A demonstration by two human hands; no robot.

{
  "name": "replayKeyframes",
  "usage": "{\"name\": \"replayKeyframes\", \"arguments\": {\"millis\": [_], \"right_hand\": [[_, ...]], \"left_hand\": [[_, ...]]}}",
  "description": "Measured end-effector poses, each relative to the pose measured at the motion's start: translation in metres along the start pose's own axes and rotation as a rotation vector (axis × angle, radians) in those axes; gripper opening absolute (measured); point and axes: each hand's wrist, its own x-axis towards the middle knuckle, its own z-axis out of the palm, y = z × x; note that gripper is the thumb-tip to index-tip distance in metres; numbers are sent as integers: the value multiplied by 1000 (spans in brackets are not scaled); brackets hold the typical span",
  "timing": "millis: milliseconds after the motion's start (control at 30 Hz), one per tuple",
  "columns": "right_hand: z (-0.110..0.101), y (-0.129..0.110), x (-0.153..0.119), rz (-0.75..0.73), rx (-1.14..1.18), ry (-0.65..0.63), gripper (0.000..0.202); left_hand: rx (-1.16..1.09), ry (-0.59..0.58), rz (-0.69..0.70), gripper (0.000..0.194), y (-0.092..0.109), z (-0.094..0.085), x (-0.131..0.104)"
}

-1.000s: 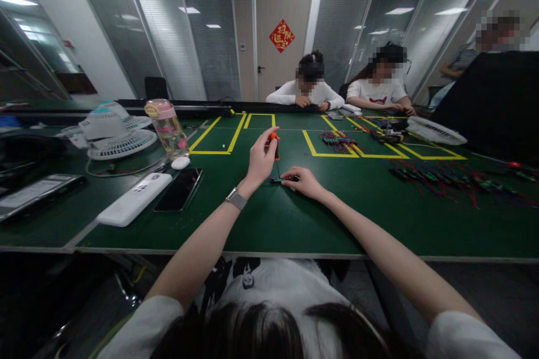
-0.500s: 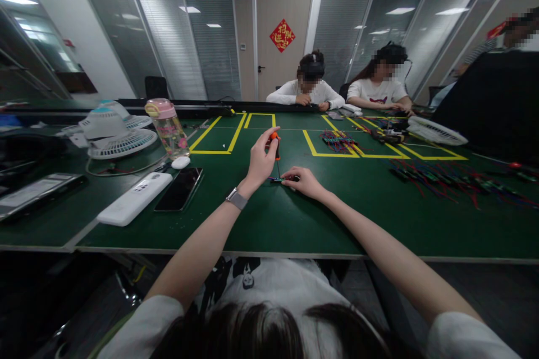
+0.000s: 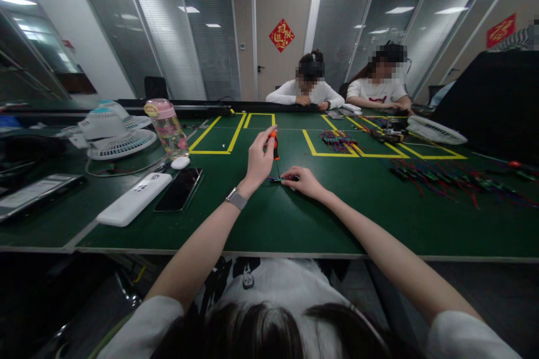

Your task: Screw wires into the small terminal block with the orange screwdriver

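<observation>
My left hand (image 3: 260,158) is closed around the orange and black handle of a screwdriver (image 3: 275,148). The tool stands nearly upright, its thin shaft running down to a small green circuit board (image 3: 275,180) on the table. With its fingers pinched, my right hand (image 3: 304,182) grips the right end of that board. Thin coloured wires show at the board's left side. Whether the tip sits in a screw is too small to make out.
Left of my arms are a phone (image 3: 179,189), a white power bank (image 3: 135,199), a pink-lidded bottle (image 3: 168,129) and a white fan (image 3: 122,143). Wired boards lie in a cluster (image 3: 339,141) and a pile (image 3: 455,178) to the right. Two people sit across the green table (image 3: 295,230).
The fingers of my left hand have shifted slightly on the screwdriver handle, whose markings have turned. My right hand and the board stay in place.
</observation>
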Motion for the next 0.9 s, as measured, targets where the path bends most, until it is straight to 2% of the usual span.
{"name": "replayKeyframes", "arguments": {"millis": [333,667,900], "right_hand": [[-1,-2,0,19,-3,-7,20],[0,-2,0,19,11,9,19],[0,-2,0,22,1,11,20]], "left_hand": [[-34,-2,-24,30,-2,1,1],[55,35,6,22,4,-1,-1],[44,14,2,30,1,-2,-1]]}}
